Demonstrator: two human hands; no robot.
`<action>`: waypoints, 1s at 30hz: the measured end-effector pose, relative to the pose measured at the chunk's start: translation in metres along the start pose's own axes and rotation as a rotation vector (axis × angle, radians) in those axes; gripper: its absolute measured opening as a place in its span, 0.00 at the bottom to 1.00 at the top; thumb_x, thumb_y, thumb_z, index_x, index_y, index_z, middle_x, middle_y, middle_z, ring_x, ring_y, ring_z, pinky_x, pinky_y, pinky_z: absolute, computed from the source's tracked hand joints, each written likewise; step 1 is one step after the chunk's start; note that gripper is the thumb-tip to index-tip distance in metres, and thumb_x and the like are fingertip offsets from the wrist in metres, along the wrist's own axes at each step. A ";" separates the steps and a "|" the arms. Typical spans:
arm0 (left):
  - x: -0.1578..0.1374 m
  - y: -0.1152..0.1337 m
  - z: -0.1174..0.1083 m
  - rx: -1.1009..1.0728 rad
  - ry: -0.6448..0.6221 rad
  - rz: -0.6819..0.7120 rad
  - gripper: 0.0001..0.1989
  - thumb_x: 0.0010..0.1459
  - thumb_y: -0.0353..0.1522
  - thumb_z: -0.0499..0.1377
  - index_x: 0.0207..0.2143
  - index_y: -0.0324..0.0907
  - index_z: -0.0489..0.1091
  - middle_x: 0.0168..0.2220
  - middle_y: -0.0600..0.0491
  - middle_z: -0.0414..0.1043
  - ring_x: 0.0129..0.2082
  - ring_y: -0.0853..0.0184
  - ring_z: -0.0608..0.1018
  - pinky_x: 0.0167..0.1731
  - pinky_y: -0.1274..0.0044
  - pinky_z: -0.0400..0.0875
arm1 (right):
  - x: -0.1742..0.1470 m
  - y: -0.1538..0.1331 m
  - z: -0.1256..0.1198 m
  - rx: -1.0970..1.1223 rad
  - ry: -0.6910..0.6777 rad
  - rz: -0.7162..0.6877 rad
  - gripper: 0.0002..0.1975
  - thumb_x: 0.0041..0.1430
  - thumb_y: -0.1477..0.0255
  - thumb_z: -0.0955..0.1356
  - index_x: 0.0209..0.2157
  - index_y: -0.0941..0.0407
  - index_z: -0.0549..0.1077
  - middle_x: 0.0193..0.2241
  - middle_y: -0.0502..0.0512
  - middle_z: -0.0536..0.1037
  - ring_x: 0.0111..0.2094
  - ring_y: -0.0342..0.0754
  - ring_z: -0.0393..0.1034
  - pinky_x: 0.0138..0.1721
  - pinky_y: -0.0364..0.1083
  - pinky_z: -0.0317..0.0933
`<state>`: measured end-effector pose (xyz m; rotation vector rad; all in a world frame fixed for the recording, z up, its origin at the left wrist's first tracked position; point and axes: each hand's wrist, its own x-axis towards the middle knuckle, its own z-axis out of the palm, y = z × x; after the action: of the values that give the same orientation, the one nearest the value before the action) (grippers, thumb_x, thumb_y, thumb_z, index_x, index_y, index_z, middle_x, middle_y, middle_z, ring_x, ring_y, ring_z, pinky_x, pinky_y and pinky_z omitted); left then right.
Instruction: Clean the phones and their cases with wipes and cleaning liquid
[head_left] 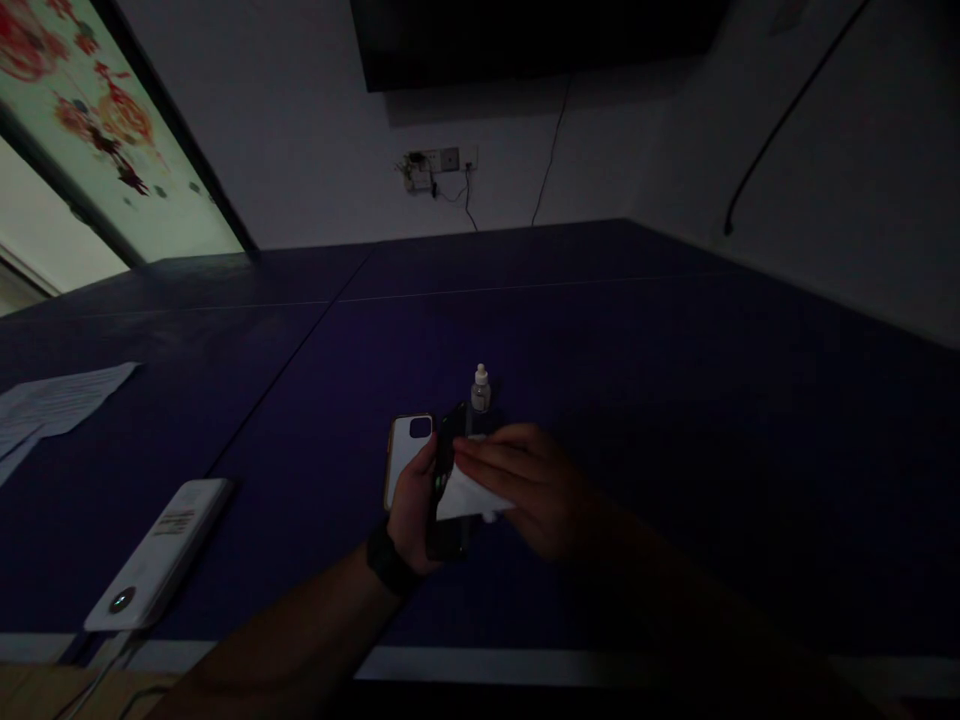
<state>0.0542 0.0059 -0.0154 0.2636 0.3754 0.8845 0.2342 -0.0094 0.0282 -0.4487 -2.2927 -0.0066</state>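
Phone [447,540], lower centre of the frame, is gripped in the left hand [412,505] while the right hand [536,490] holds a white cloth [466,496] over it; flat, light strokes (edges included) should serve best.

The phone [447,541] is black with small green spots, and the wipe [469,497] is plain white. The phone case [403,467] is pale white, rimmed in orange-brown; the bottle [481,397] is clear under a white top. The watch [388,560] is black. Deep purple-blue covers the bench [637,400], crossed by a thin pale line and edged in white. The power bank [161,550] is white with greyish print; red and orange flowers pattern the pale green panel [112,110].
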 end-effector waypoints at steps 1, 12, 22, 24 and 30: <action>0.000 0.001 -0.001 -0.008 0.007 -0.007 0.19 0.61 0.46 0.62 0.38 0.38 0.75 0.26 0.49 0.77 0.22 0.68 0.76 0.26 0.78 0.68 | -0.001 0.001 0.001 0.007 -0.013 -0.016 0.25 0.64 0.82 0.61 0.62 0.66 0.68 0.58 0.66 0.76 0.57 0.54 0.68 0.51 0.55 0.70; -0.006 0.004 0.003 -0.036 0.066 0.009 0.23 0.66 0.47 0.54 0.36 0.35 0.76 0.26 0.48 0.77 0.25 0.66 0.79 0.28 0.77 0.72 | -0.006 0.004 0.000 0.157 -0.036 -0.016 0.24 0.65 0.79 0.60 0.61 0.63 0.69 0.58 0.66 0.76 0.52 0.53 0.69 0.48 0.54 0.70; -0.008 0.003 0.017 -0.079 0.003 0.017 0.24 0.66 0.48 0.53 0.49 0.38 0.73 0.38 0.45 0.79 0.35 0.61 0.82 0.41 0.70 0.74 | -0.011 0.016 -0.016 0.262 0.307 0.262 0.17 0.68 0.73 0.63 0.54 0.51 0.77 0.46 0.57 0.83 0.43 0.51 0.77 0.43 0.52 0.70; -0.009 0.001 0.017 -0.059 0.005 0.006 0.25 0.67 0.49 0.53 0.52 0.39 0.71 0.40 0.45 0.79 0.36 0.60 0.82 0.42 0.69 0.74 | -0.012 0.017 -0.014 0.352 0.363 0.509 0.14 0.67 0.71 0.64 0.48 0.52 0.80 0.40 0.55 0.83 0.37 0.50 0.77 0.36 0.48 0.70; -0.012 -0.008 0.020 0.045 0.047 0.032 0.24 0.68 0.49 0.51 0.59 0.47 0.66 0.40 0.48 0.77 0.35 0.59 0.82 0.36 0.67 0.76 | -0.015 0.027 -0.002 0.511 0.527 0.996 0.16 0.64 0.58 0.67 0.34 0.55 0.81 0.25 0.51 0.77 0.26 0.48 0.71 0.25 0.44 0.64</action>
<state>0.0615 -0.0100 0.0024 0.2913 0.4367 0.9158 0.2535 0.0108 0.0156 -1.0979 -1.2992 0.8241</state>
